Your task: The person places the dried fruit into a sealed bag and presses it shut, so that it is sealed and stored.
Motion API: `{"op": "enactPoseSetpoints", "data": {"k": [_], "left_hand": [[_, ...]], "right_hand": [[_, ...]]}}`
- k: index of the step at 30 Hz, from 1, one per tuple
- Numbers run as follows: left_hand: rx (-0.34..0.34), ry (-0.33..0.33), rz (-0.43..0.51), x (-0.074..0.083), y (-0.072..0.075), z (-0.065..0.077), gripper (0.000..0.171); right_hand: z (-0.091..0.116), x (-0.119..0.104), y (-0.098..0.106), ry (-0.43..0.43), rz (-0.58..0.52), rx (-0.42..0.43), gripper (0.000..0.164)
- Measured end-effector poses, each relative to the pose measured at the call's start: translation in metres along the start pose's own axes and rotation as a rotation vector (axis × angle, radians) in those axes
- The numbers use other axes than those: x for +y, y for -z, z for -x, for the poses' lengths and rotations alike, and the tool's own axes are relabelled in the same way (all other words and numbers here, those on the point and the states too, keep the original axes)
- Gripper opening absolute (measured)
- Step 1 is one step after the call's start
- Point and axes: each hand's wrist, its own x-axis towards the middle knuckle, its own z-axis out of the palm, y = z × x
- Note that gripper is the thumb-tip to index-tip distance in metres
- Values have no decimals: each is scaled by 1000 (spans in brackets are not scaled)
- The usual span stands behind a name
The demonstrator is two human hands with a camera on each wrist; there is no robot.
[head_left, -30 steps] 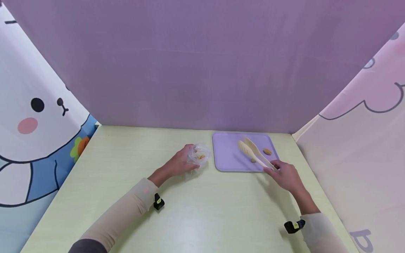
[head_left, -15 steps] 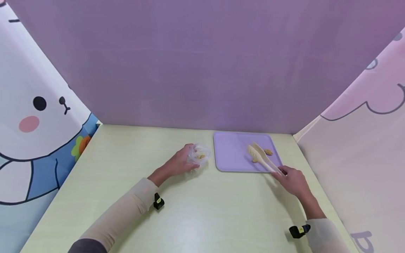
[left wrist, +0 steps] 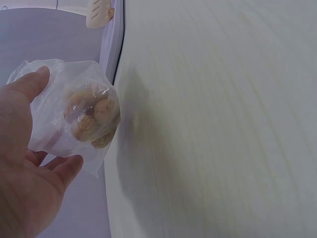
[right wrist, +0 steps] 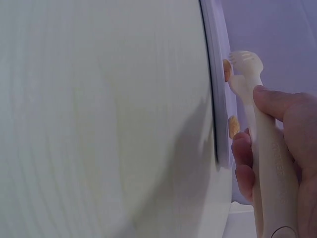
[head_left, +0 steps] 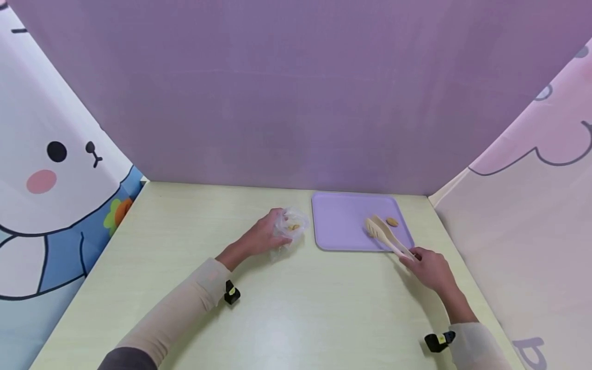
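Note:
My left hand point(head_left: 263, 237) holds a clear plastic bag point(head_left: 299, 220) with its mouth spread, just left of the tray. Several tan, rough-skinned nut-like pieces point(left wrist: 91, 121) lie inside it, in the left wrist view. My right hand point(head_left: 432, 270) grips cream-coloured tongs point(head_left: 389, 239), thumb on one arm and fingers on the other. The slotted tong head is low over the lilac tray point(head_left: 339, 218), at one tan piece point(right wrist: 227, 70); whether it pinches that piece I cannot tell. Another tan piece point(head_left: 392, 222) lies on the tray to the right of the tongs.
The pale wood-grain table point(head_left: 300, 303) runs under both arms. A purple cloth panel point(head_left: 287, 103) rises behind the tray. Printed cloths stand at the left point(head_left: 69, 195) and right point(head_left: 522, 221). A small black device sits at each wrist.
My right hand has moved right and towards me, and the tongs' arms have come closer together as their head came down over the nearer piece. The left hand and bag have hardly moved.

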Motion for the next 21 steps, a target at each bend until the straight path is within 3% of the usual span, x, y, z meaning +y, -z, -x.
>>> {"op": "enactPoseSetpoints", "data": {"k": [21], "left_hand": [[-7,30,19,0,-3,0,83]], "right_hand": [[1,4,-5,5,4,14,33]]}}
